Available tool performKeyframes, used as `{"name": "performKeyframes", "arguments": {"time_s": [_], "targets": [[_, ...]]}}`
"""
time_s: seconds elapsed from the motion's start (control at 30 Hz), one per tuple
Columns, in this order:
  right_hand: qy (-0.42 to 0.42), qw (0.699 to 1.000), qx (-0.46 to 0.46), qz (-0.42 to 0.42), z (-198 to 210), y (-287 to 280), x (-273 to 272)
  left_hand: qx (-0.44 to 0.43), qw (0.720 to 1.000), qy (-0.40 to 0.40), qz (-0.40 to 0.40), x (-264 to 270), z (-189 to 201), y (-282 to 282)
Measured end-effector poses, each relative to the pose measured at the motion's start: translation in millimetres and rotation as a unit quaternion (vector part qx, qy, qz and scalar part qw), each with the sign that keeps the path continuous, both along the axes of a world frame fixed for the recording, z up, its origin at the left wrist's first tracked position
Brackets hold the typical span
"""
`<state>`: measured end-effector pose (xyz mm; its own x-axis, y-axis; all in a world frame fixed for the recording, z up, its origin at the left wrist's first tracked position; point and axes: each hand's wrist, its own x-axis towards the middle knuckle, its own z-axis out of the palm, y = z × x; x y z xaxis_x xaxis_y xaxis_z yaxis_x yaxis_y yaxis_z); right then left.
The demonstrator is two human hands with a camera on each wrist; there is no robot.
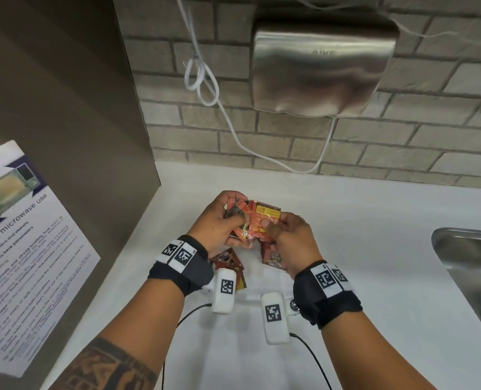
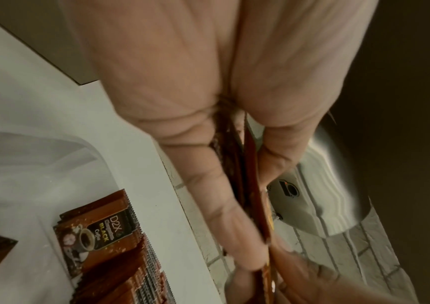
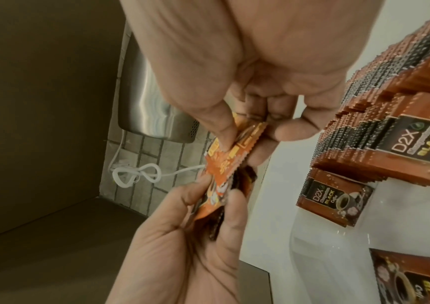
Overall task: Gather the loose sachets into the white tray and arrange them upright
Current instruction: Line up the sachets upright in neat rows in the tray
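Observation:
Both hands hold one bundle of red-orange and dark sachets [image 1: 257, 218] above the counter, just beyond the white tray [image 1: 257, 274]. My left hand [image 1: 235, 209] grips the bundle's left side, thumb in front and fingers behind. My right hand [image 1: 274, 220] pinches the front orange sachet [image 3: 224, 164] between thumb and fingers. In the left wrist view the bundle [image 2: 250, 185] shows edge-on between the fingers. A row of brown D2X Black Coffee sachets [image 3: 390, 102] stands upright in the tray [image 3: 364, 236], and a few more sachets [image 1: 228, 260] lie at its left end.
A steel hand dryer [image 1: 321, 66] hangs on the brick wall ahead, with a looped white cable [image 1: 205, 80] trailing down to the counter. A steel sink [image 1: 473, 271] sits at the right. A brown panel with a microwave notice [image 1: 22, 249] closes the left side.

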<state>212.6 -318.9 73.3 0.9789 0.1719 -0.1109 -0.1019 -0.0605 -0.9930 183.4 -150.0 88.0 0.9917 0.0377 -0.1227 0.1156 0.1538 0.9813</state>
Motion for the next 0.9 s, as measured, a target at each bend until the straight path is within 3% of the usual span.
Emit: {"name": "performKeyframes", "arguments": {"time_s": [0.2,0.33,0.5,0.63,0.73,0.9], "targets": [[-0.105,0.992,0.007,-0.074,6.5,0.7,-7.4,-0.015,0.999,0.019,0.029,2.0,-7.2,16.2],[-0.174,0.982,-0.034,-0.061,11.1,-0.1,-9.2,-0.068,0.997,0.029,0.021,1.2,-4.5,11.4],[-0.145,0.988,-0.044,-0.023,-2.5,-8.9,-2.4,-0.096,0.995,0.026,-0.001,3.8,0.0,4.1],[-0.101,0.993,-0.052,0.025,-2.3,-18.0,1.2,-0.066,0.998,0.023,0.008,3.9,-4.3,-6.9],[-0.027,0.998,0.033,0.048,0.5,-23.8,8.7,-0.027,0.999,0.014,0.026,6.4,-6.7,-13.3],[-0.046,0.998,0.01,0.028,2.6,-29.8,16.9,0.014,1.0,0.001,0.018,8.6,-4.6,-21.6]]}}
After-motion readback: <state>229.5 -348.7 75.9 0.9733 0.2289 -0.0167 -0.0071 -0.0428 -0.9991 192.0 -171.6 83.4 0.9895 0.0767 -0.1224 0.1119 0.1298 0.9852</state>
